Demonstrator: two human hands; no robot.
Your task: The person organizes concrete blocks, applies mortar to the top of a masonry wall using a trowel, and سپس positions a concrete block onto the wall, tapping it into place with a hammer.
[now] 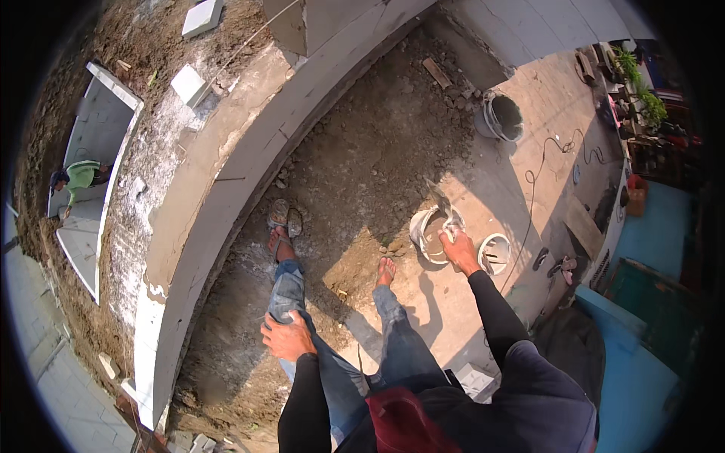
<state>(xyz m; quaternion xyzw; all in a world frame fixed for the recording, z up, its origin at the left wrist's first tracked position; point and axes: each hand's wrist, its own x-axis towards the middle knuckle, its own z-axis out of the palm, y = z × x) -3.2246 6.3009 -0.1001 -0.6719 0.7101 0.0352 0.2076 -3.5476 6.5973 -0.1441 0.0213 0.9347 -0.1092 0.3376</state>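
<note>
My right hand (pixel 458 251) is closed round the handle of what looks like a trowel (pixel 440 199), its grey blade pointing away from me. It is held over a whitish bucket (pixel 418 228) with brown-grey material inside. Just right of that bucket stands a smaller white bucket (pixel 495 254) with dark slots or bars showing in it. My left hand (pixel 288 337) lies on my left knee, fingers spread over the jeans (pixel 288 291), holding nothing.
A low grey block wall (pixel 226 185), partly plastered, curves along my left. Rough soil (pixel 340 174) lies ahead. Farther off stands a grey bucket (pixel 500 117), near a cable (pixel 531 179) on the concrete. Beyond the wall, a person (pixel 78 178) in green bends inside a block enclosure.
</note>
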